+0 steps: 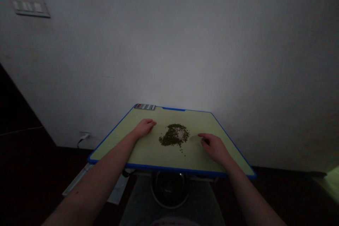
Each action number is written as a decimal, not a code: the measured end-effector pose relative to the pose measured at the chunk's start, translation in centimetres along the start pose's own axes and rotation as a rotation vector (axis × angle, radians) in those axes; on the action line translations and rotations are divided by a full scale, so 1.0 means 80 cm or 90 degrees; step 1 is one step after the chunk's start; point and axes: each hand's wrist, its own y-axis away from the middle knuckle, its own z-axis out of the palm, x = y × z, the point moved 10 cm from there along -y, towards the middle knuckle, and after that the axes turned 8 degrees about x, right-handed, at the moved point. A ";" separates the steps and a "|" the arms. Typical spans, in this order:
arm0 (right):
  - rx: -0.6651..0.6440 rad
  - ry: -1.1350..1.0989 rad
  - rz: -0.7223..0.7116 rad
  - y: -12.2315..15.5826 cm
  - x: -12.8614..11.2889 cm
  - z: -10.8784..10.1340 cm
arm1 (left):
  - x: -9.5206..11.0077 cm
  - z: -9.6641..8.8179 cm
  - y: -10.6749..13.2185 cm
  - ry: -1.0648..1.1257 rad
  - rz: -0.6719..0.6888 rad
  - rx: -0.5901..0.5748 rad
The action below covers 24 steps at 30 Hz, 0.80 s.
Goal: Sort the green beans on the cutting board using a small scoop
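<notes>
A spread of small green beans or seeds (171, 137) lies near the middle of the pale yellow-green tabletop (159, 157), with several stray ones toward the front. A patch of whitish grains (181, 134) sits among them on the right side. My left hand (144, 128) rests on the table to the left of the pile, fingers curled in; whatever may be inside is hidden. To the right of the pile, my right hand (214, 147) has its thumb and index finger bent together. A faint, see-through shape (195, 136) extends from those fingertips toward the pile, too dim to name.
A dark round bowl (170, 189) sits below the table's front edge, over my lap. The blue rim (169, 168) borders the tabletop. At the back left corner lies a flat phone-like or calculator-like thing (144, 106). A grey wall (180, 49) stands behind.
</notes>
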 end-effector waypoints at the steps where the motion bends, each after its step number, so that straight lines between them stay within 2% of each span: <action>1: -0.013 -0.013 -0.025 0.001 -0.010 0.004 | 0.000 0.000 0.000 -0.001 0.000 -0.003; 4: -0.035 -0.027 -0.073 0.002 -0.031 0.015 | 0.000 0.001 -0.001 -0.002 0.002 -0.003; 7: -0.048 -0.024 -0.086 0.000 -0.039 0.025 | -0.004 0.002 -0.002 0.008 -0.009 0.000; 24: -0.076 -0.059 -0.119 -0.003 -0.050 0.035 | -0.002 0.002 -0.001 0.009 -0.005 -0.003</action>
